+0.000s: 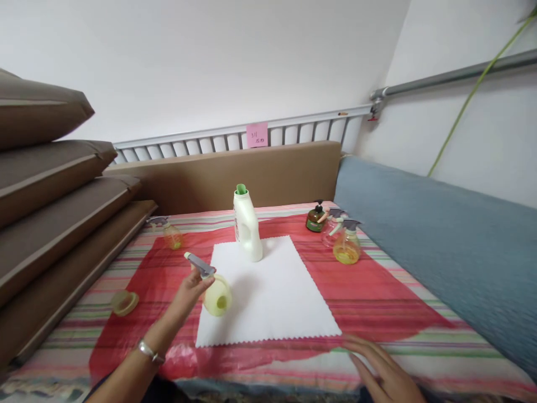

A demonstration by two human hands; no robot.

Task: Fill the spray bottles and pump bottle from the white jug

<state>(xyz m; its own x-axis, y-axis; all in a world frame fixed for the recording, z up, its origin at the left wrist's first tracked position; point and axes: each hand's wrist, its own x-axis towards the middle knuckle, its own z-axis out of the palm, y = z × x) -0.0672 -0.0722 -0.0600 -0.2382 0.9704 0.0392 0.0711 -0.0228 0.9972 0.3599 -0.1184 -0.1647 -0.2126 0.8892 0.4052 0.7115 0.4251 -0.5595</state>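
My left hand is closed round the neck of a pale yellow spray bottle, just under its grey trigger head. The bottle tilts over the left part of a white cloth with scalloped edges. Near the cloth's front right corner lies my right hand, fingers stretched out and holding nothing. A large white jug with a side handle and a green open spout stands at the back of the cloth. To the left, a pale yellow cap or cup rests on the red plastic sheet.
At the back right stand a brown pump bottle, a clear spray bottle and one with yellow liquid. Another spray bottle is at the back left. Brown cushions are stacked left; a blue-grey padded side borders the right.
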